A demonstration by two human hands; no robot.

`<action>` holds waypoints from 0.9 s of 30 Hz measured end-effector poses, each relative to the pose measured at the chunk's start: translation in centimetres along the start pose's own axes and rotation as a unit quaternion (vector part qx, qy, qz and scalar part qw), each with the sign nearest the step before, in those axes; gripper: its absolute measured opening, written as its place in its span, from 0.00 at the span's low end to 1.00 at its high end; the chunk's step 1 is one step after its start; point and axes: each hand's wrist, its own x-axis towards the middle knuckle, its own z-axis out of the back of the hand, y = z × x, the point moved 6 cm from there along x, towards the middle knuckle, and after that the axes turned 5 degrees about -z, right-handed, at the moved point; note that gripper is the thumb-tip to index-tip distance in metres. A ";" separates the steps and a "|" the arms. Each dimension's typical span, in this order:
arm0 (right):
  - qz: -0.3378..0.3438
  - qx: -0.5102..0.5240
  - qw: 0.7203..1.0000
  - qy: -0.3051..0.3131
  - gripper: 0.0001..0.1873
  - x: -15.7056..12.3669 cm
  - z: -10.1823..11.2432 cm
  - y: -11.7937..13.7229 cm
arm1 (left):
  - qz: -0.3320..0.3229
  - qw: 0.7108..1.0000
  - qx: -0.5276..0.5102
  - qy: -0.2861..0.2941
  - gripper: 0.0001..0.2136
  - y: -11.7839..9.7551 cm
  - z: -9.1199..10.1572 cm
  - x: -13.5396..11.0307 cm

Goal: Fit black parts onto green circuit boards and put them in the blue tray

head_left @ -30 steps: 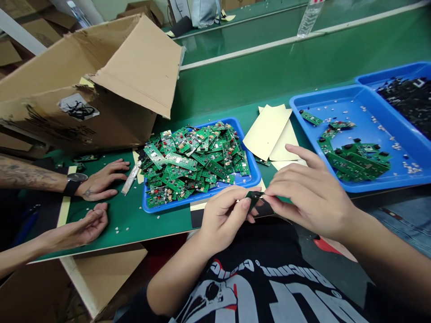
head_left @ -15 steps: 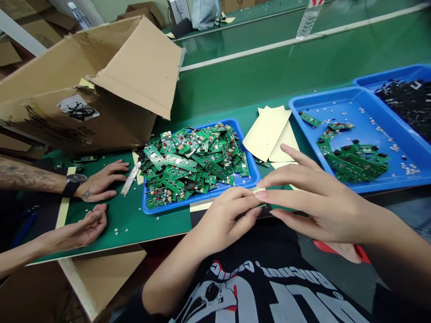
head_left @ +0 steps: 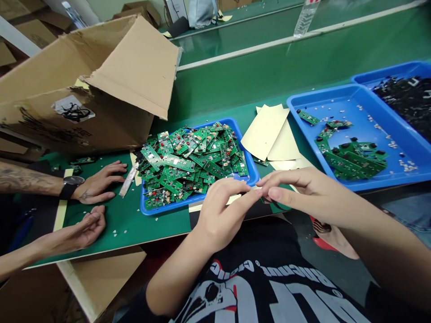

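My left hand [head_left: 224, 213] is closed in front of my body, thumb and fingertips pinched on a small green circuit board that is mostly hidden by the fingers. My right hand [head_left: 299, 190] meets it at the fingertips, its fingers pressed together. A thin dark piece [head_left: 276, 204] shows below the right fingers; its kind is unclear. Just beyond my left hand, a heap of green circuit boards [head_left: 191, 161] fills a blue tray [head_left: 175, 206]. To the right, a larger blue tray [head_left: 404, 143] contains several boards with black parts [head_left: 358, 161] and scattered small white bits.
Yellow paper sheets [head_left: 266, 130] lie between the trays. Black parts [head_left: 407, 101] fill another tray at far right. A big cardboard box [head_left: 111, 121] stands at left. Another person's hands [head_left: 101, 181] rest on the green table beside a clear strip [head_left: 128, 180]. A bottle [head_left: 306, 18] stands behind.
My right hand's spread fingers have come together and lowered onto the left fingertips. My left hand has turned slightly, its knuckles raised. A thin dark piece now shows under the right fingers.
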 end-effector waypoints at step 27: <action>-0.087 0.169 0.981 -0.039 0.08 0.3 -1.8 -1.1 | -0.016 0.997 0.038 -0.071 0.09 0.0 1.1 -0.5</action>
